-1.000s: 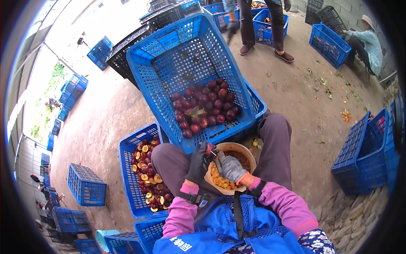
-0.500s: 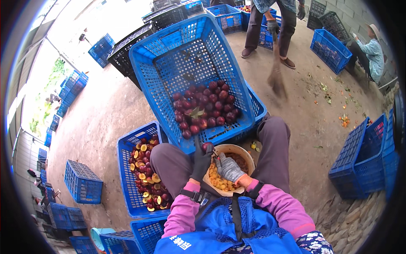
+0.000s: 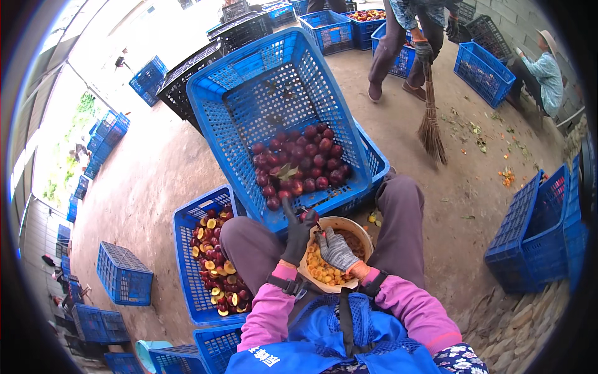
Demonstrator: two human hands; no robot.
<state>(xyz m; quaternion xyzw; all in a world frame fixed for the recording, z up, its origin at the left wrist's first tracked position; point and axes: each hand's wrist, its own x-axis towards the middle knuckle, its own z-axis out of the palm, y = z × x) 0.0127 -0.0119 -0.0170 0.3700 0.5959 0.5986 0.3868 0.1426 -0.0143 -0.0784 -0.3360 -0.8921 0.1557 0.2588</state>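
Plum (image 3: 308, 216) in L hand (image 3: 298, 239), tight vs. R hand: slip risk.
L to R: crate (image 3: 186, 265) of cut plums (image 3: 215, 268) by L knee, may spill if knee bumps it; tilted crate (image 3: 240, 146), whole plums (image 3: 299, 163) heaped at low end, could roll out if jolted; L hand grips plum nr bucket's (image 3: 329, 288) L rim, juicy skin might slide; R hand (image 3: 336, 250), fingers curled, can't tell if holding smth; co-worker's broom (image 3: 430, 131) could send dust bucket-ward.

Left hand (image 3: 298, 242) extends its index finger (image 3: 288, 210); right hand (image 3: 338, 249) seems curled.
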